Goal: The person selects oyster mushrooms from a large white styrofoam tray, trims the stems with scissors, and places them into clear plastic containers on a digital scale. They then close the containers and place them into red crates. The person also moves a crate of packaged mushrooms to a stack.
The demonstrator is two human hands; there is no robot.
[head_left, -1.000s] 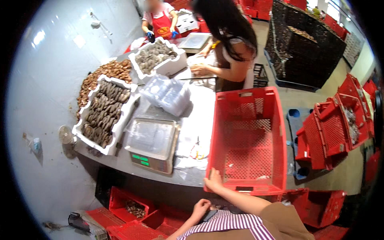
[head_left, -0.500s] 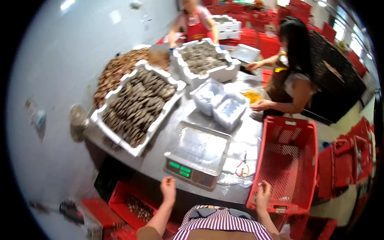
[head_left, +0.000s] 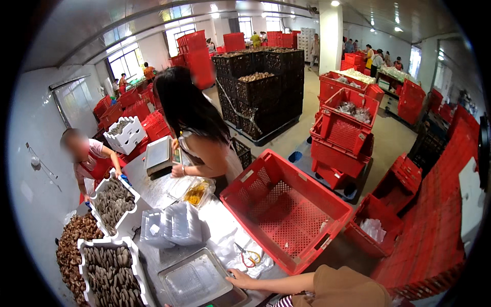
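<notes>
My right hand (head_left: pixel 241 279) reaches in from the lower right, its fingers extended at the edge of a weighing scale's metal pan (head_left: pixel 194 279). The pan holds nothing. My left hand is not in view. Beyond the scale sit stacked clear plastic trays (head_left: pixel 179 225). Scissors (head_left: pixel 249 258) with red and yellow handles lie on plastic bags to the right of the scale. On the left, a white foam box (head_left: pixel 141 276) holds rows of grey-brown oblong pieces. A large red crate (head_left: pixel 286 215) stands at the table's right side.
A long-haired co-worker (head_left: pixel 197 128) stands across the table beside a second scale (head_left: pixel 158 153). Another person (head_left: pixel 94 163) in a red apron has both hands at a second foam box (head_left: pixel 115 204). Stacked black crates (head_left: pixel 261 92) and red crates (head_left: pixel 340 138) stand behind.
My view has swung up and to the right, bringing in the wider room. My right hand has moved from the red crate's edge to the scale. My left hand has left the view.
</notes>
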